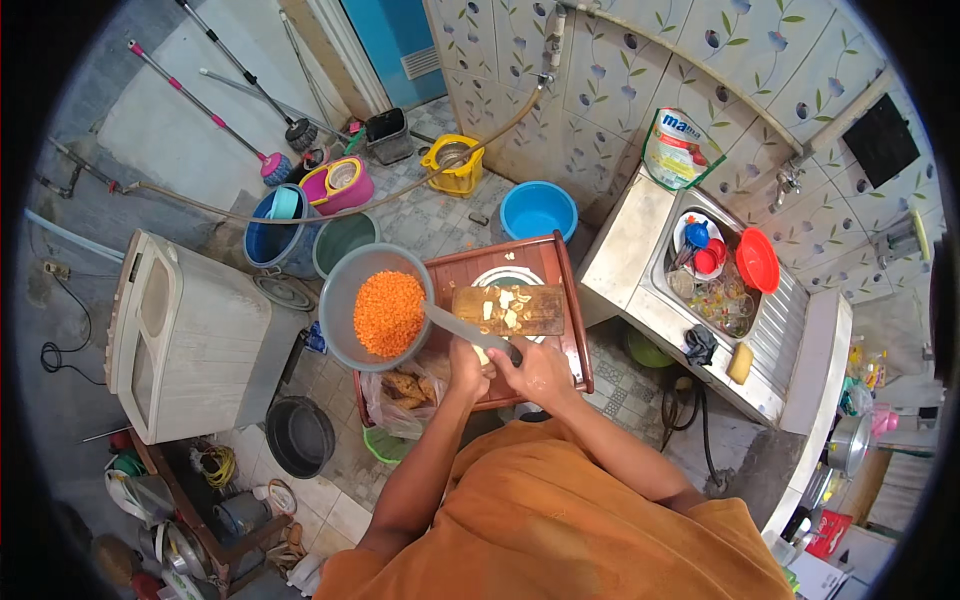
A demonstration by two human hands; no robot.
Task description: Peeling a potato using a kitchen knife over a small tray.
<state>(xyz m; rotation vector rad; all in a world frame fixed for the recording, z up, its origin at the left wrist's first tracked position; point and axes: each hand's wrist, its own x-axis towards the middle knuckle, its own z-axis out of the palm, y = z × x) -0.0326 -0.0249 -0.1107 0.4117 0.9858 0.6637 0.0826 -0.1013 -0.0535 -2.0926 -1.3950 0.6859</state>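
My right hand (536,373) grips the handle of a large kitchen knife (459,325), its blade pointing up and left. Close beside it, my left hand (470,370) holds a pale, peeled piece of food (481,355) against the blade. Just beyond them a wooden cutting board (551,309) bears pale cut pieces (511,318) and thin peelings. The board lies on a red-brown wooden tray table (457,270), over a round white-rimmed item. At the left stands a grey basin (337,341) with finely diced orange food (388,313).
A plastic bag of knobbly brown roots (409,388) lies near the table's left corner. Beyond the table is a blue basin (538,212). On the right, a steel sink (664,247) holds dishes. A white washing machine (206,337) and black tub (300,437) stand left.
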